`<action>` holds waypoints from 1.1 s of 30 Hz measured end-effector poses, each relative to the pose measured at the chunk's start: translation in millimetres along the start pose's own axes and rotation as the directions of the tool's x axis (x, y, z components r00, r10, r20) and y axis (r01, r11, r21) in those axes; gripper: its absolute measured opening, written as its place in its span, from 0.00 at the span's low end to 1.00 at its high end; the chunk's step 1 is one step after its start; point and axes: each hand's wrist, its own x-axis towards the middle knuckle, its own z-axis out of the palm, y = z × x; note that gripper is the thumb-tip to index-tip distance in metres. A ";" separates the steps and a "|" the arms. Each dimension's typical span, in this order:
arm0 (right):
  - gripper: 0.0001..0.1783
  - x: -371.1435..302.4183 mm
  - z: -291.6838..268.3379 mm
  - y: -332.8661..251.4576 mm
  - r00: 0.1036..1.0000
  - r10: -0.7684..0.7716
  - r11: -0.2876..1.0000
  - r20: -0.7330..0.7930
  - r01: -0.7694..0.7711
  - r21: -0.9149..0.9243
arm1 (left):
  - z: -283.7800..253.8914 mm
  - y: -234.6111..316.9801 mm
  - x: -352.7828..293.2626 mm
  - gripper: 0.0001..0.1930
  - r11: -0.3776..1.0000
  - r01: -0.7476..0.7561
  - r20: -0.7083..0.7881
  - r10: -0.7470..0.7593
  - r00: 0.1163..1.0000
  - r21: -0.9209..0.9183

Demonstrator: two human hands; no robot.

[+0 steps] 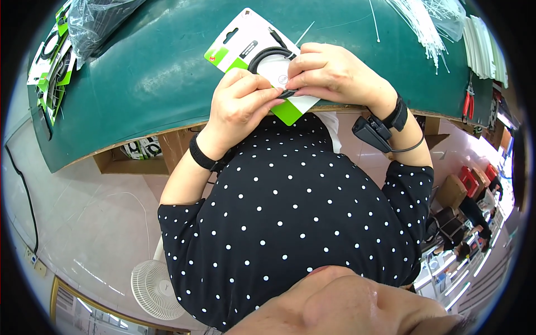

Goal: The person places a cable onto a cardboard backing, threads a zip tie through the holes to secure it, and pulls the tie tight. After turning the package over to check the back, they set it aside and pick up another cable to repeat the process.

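Observation:
A white and green hang card (234, 42) lies tilted over the near edge of the green table, and a coiled black cable (261, 54) with a dark plug at its upper end rests on it. My left hand (239, 101) is closed in a pinch at the lower part of the coil. Against it, my right hand (334, 72) pinches at the same spot, thumb and fingertips together. What exactly lies between the fingertips is hidden. A thin white strip pokes out beyond the card's upper right edge.
Several carded cables (56, 70) are piled at the far left beside a grey plastic bag (97, 25). White cable ties (424, 30), a stack of pale strips (484, 47) and red-handled pliers (468, 103) lie at right. A white fan (157, 289) stands on the floor.

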 end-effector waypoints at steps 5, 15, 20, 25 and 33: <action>0.11 -4.7 3.4 7.9 0.996 -0.036 0.996 -0.086 0.043 0.073 | 1.6 0.1 1.2 0.13 1.000 -0.025 -0.018 0.025 1.000 -0.002; 0.12 1.2 0.3 -7.2 0.930 0.177 0.970 -0.322 -0.110 0.216 | -5.9 0.7 5.0 0.13 0.992 0.117 -0.128 -0.112 0.985 0.036; 0.12 10.0 18.5 -6.9 0.862 0.296 0.944 -0.412 -0.331 -0.014 | -3.1 0.6 7.0 0.12 0.963 0.249 -0.174 -0.230 0.958 0.098; 0.12 12.4 24.4 -6.0 0.887 0.206 0.928 -0.413 -0.311 -0.204 | -8.1 -0.8 2.5 0.13 0.966 0.220 -0.135 -0.203 0.970 0.132; 0.19 2.1 23.3 -16.0 0.764 0.398 0.899 -0.508 -0.435 0.049 | -1.3 -1.0 -2.8 0.14 0.959 0.282 -0.195 -0.272 0.942 0.027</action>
